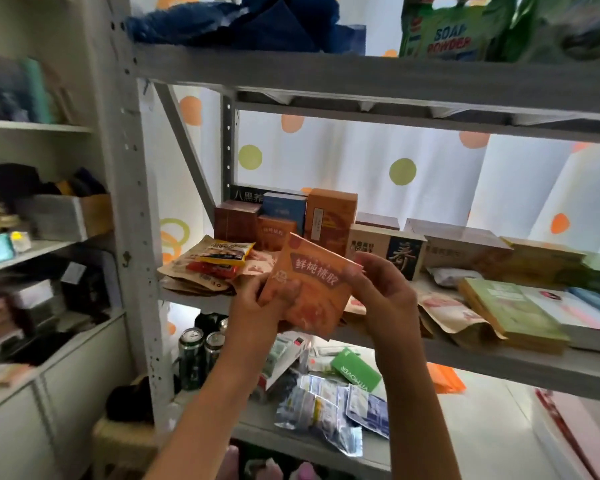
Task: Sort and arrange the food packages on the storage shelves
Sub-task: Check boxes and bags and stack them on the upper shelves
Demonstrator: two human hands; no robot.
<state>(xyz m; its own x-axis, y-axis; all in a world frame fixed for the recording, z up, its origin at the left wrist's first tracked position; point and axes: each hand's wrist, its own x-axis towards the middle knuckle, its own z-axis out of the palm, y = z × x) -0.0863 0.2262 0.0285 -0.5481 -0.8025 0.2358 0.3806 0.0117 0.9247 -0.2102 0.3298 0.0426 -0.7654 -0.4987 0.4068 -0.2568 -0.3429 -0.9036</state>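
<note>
I hold an orange food box (314, 282) with white Chinese lettering in front of the middle shelf (499, 367), tilted to the right. My left hand (264, 306) grips its lower left edge, thumb on the front. My right hand (383, 292) holds its right edge with curled fingers. Behind it on the shelf stand brown, blue and orange boxes (329, 216). A pile of snack pouches (215, 265) lies at the shelf's left end. Flat boxes (513, 313) and paper pouches (458, 320) lie to the right.
Soap powder bags (447, 29) and blue cloth (243, 22) sit on the top shelf. The lower shelf carries cans (191, 355), a green packet (355, 368) and clear sachets (326, 410). A white cabinet (42, 237) with cluttered shelves stands to the left of the grey upright (132, 202).
</note>
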